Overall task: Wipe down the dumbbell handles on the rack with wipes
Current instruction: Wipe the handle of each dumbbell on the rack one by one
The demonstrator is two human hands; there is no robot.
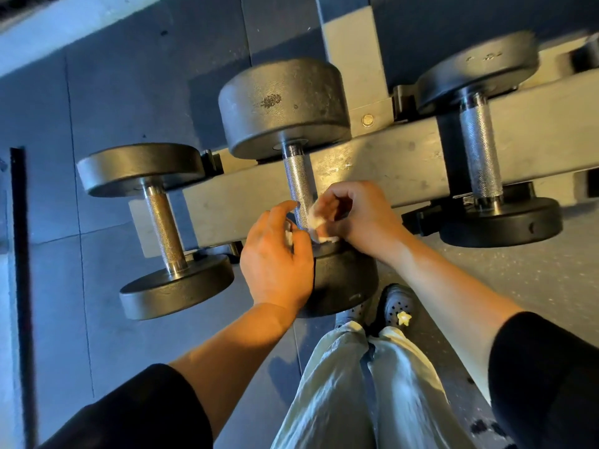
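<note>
Centre of frame, middle dumbbell on rack, its knurled handle between my hands, right hand pinching crumpled white wipe against handle's lower end, left hand loosely curled, touching wipe's other end.

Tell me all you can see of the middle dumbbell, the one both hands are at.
The middle dumbbell has two thick, round, matte black heads, the far one scuffed, joined by a knurled, silvery metal handle. It lies across the grey rack beam, between two similar dumbbells. The right hand holds a crumpled white wipe against the near end of the handle; the left hand is at the same end, also holding something white.
</note>
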